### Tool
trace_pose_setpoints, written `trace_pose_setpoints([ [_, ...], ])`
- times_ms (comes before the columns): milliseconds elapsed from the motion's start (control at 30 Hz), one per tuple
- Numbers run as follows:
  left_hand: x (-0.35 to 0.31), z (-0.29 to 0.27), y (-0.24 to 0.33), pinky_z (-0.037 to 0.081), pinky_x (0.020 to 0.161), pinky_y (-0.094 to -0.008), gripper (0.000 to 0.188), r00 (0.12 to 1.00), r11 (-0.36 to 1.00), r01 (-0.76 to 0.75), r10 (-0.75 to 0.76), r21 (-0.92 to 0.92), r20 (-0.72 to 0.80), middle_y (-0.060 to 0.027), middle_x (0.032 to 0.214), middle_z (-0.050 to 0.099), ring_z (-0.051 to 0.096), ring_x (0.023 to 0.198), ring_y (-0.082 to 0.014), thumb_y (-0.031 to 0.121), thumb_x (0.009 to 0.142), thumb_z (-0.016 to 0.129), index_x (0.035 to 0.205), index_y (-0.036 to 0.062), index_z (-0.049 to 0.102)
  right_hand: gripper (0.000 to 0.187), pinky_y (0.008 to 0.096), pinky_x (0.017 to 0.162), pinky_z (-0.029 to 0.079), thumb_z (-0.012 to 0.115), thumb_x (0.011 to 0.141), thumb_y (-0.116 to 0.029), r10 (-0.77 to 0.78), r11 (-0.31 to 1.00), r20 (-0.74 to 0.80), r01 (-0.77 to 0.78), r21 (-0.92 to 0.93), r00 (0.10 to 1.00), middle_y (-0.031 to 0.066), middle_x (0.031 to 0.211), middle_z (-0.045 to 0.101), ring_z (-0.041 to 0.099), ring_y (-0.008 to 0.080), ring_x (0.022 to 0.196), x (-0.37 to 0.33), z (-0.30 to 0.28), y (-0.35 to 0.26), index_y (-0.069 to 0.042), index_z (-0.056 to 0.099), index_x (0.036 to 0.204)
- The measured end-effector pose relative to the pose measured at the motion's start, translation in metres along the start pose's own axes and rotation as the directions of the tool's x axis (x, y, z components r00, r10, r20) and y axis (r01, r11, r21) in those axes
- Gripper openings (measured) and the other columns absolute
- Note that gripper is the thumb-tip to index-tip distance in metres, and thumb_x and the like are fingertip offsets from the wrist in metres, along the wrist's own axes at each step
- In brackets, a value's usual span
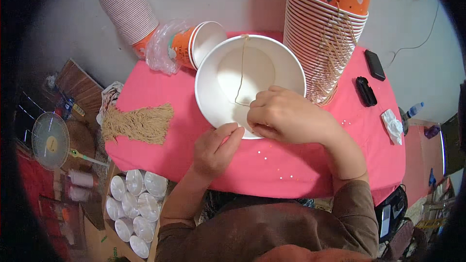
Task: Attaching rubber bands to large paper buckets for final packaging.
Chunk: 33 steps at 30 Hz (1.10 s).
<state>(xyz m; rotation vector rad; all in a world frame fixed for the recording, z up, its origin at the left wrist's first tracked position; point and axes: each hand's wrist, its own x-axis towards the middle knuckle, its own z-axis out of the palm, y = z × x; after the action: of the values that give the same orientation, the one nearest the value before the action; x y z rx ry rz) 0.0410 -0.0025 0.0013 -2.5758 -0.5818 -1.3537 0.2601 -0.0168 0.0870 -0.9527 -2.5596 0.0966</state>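
Observation:
A large white paper bucket (211,80) stands in front of me on the pink-covered table, its open mouth tilted toward me. From its far rim a thin tan string (241,73) hangs across the inside and runs to my right hand (289,116), whose curled fingers pinch it near the close rim. My left hand (213,150) is closed at the same rim, thumb and forefinger pressed on its edge. The string's end is hidden by my right fingers. Small white paper dots lie on the cloth close by.
A bundle of tan strings (138,123) lies at the left. A tall stack of buckets (323,39) with strings stands right; more orange buckets (183,51) and a leaning stack (128,9) are behind. A black case (366,91) and tissue (392,126) sit right. White cups (148,206) fill a lower-left box.

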Motion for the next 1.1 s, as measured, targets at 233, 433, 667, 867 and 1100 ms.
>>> trace_pose_setpoints([
  [233, 0.001, -0.002, 0.0, 0.05, 0.054, -0.0322, 0.025, 1.0, 1.0, -0.017, 0.017, -0.007, -0.011, -0.0089, 0.099, 0.064, 0.062, 0.067, -0.0224, -0.001, 0.072, 0.071, 0.097, 0.0011, 0.07, 0.008, 0.0392, 0.079, 0.043, 0.064, 0.079, -0.012, -0.017, 1.0, 0.008, 0.017, 0.026, 1.0, 0.0074, 0.076, 0.058, 0.058, 0.0263, 0.081, 0.001, 0.001, -0.001, -0.006, 0.06, 0.076],
  [433, 0.009, -0.005, 0.002, 0.053, 0.059, -0.0341, 0.03, 0.997, 0.996, 0.074, -0.073, -0.047, 0.023, -0.0093, 0.099, 0.064, 0.064, 0.072, -0.0239, -0.001, 0.071, 0.074, 0.099, 0.0014, 0.067, 0.009, 0.0405, 0.079, 0.043, 0.063, 0.082, -0.012, -0.035, 0.994, 0.036, 0.031, 0.105, 0.999, 0.009, 0.076, 0.058, 0.059, 0.0284, 0.081, 0.002, 0.007, 0.007, -0.005, 0.06, 0.078],
  [667, 0.018, 0.002, 0.002, 0.055, 0.067, -0.0316, 0.033, 0.961, 0.923, 0.256, -0.276, -0.286, -0.032, -0.0111, 0.109, 0.058, 0.064, 0.084, -0.023, -0.006, 0.073, 0.073, 0.102, 0.0041, 0.063, 0.009, 0.0389, 0.073, 0.047, 0.062, 0.084, -0.008, 0.008, 0.908, 0.176, -0.08, 0.411, 0.984, 0.012, 0.081, 0.064, 0.06, 0.0296, 0.077, 0.005, 0.007, 0.023, -0.001, 0.064, 0.089],
  [867, 0.013, 0.019, 0.003, 0.054, 0.07, -0.0292, 0.033, 0.974, 0.966, 0.169, -0.194, -0.195, -0.118, -0.0108, 0.108, 0.047, 0.061, 0.083, -0.0204, -0.008, 0.07, 0.074, 0.098, 0.0042, 0.061, 0.011, 0.0316, 0.062, 0.046, 0.061, 0.087, -0.008, 0.143, 0.824, 0.245, -0.252, 0.507, 0.959, 0.0103, 0.073, 0.063, 0.057, 0.016, 0.066, 0.006, 0.002, 0.027, 0.0, 0.065, 0.091],
  [1100, 0.02, 0.027, 0.009, 0.053, 0.069, -0.0301, 0.032, 0.953, 0.937, 0.225, -0.268, -0.266, -0.14, -0.0104, 0.107, 0.047, 0.06, 0.086, -0.0202, -0.007, 0.07, 0.076, 0.096, 0.0038, 0.061, 0.015, 0.0371, 0.067, 0.049, 0.059, 0.088, -0.013, 0.192, 0.829, 0.129, -0.231, 0.508, 0.973, 0.0182, 0.076, 0.066, 0.062, 0.0258, 0.066, 0.007, 0.005, 0.028, 0.001, 0.065, 0.087],
])
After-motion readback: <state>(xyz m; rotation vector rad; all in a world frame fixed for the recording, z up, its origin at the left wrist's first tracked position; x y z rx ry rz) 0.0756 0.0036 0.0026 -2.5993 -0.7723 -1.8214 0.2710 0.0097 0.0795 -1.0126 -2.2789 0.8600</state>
